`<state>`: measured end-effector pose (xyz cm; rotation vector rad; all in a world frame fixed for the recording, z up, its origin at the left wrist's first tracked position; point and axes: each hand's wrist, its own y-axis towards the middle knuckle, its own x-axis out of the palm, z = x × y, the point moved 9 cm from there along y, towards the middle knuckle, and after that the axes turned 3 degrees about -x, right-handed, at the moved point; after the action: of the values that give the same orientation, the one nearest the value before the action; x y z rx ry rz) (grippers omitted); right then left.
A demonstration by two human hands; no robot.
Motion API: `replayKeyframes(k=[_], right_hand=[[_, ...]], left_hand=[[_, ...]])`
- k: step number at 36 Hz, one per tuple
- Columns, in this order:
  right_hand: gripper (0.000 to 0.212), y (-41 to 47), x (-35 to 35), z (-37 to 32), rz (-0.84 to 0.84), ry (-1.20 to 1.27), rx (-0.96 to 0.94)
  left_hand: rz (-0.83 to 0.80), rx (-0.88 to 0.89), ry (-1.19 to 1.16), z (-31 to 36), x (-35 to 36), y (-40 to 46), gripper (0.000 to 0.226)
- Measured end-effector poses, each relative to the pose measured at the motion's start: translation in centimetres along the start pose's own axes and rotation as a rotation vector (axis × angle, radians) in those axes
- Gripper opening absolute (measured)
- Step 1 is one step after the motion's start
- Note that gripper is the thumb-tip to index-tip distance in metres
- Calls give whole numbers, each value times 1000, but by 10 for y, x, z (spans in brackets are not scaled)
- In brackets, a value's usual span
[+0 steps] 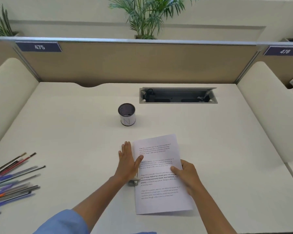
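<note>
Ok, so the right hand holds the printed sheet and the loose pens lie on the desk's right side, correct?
Not quite. The head view shows the pens on the left side of the desk. The right hand does hold the printed sheet.

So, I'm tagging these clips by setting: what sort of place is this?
Probably an open-plan office or study hall: a white desk walled by a tan partition, numbered seat plates 475 and 476, and a cable box sunk in the desktop. The right hand holds a printed sheet there.
</note>
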<state>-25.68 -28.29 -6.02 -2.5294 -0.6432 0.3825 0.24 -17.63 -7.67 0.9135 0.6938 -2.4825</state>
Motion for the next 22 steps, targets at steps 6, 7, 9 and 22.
replayKeyframes(k=[6, 7, 9, 22], right_hand=[[24, -7, 28, -1, -3, 14, 5], [24, -7, 31, -1, 0, 14, 5], [23, -7, 35, 0, 10, 4, 4], [21, -14, 39, 1, 28, -31, 6]], left_hand=[[-11, -4, 4, -20, -19, -4, 91], [-12, -1, 4, -22, -21, -5, 90], [-14, 5, -8, -25, -24, -6, 87], [53, -10, -94, -26, -28, -10, 70]])
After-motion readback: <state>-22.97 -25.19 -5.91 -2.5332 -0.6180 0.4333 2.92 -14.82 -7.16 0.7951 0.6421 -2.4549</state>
